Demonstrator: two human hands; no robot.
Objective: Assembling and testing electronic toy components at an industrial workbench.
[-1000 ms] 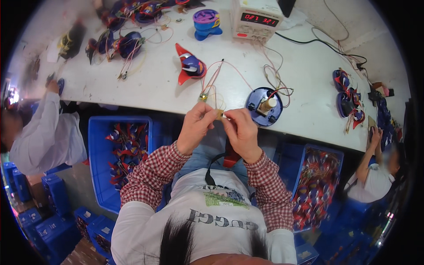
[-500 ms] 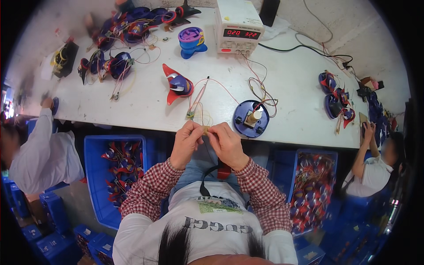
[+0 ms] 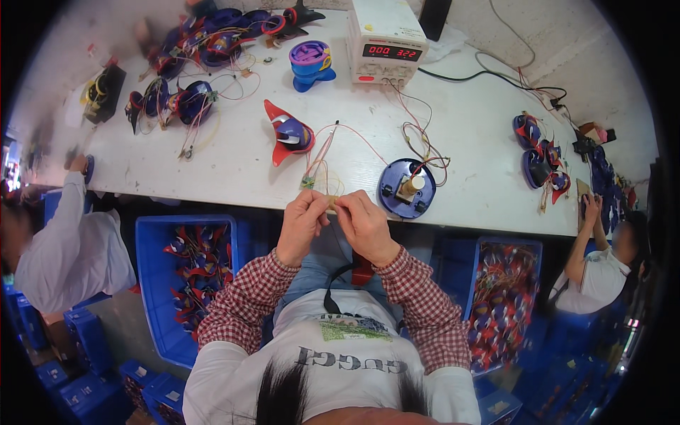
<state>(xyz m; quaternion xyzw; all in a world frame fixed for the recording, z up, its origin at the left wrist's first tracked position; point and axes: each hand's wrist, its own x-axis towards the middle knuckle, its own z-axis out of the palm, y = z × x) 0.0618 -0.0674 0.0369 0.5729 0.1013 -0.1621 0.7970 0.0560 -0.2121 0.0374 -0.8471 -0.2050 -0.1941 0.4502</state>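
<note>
Both my hands meet at the table's front edge. My left hand [image 3: 303, 225] and my right hand [image 3: 365, 228] are closed, fingertips pinching a small tan piece [image 3: 331, 202] from both sides. Thin wires run from it; its exact kind is too small to tell. Just beyond my fingers lies a small green circuit board [image 3: 307, 181]. Red and pale wires link this area to a red-and-purple toy part [image 3: 291, 134] with pointed red fins. On the right sits a round blue fixture [image 3: 406, 188] with an upright brass-coloured post, wired at its top.
A white power supply [image 3: 387, 49] with red digits stands at the back, beside a blue-and-purple round toy part [image 3: 310, 65]. Wired toy parts [image 3: 191, 103] pile up at left. Blue bins [image 3: 144, 283] flank my legs. Co-workers sit on both sides.
The red digits on the power supply's left display have changed. My hands keep pinching the tan piece, with only a slight shift of the fingers; the whole view has moved a little.
</note>
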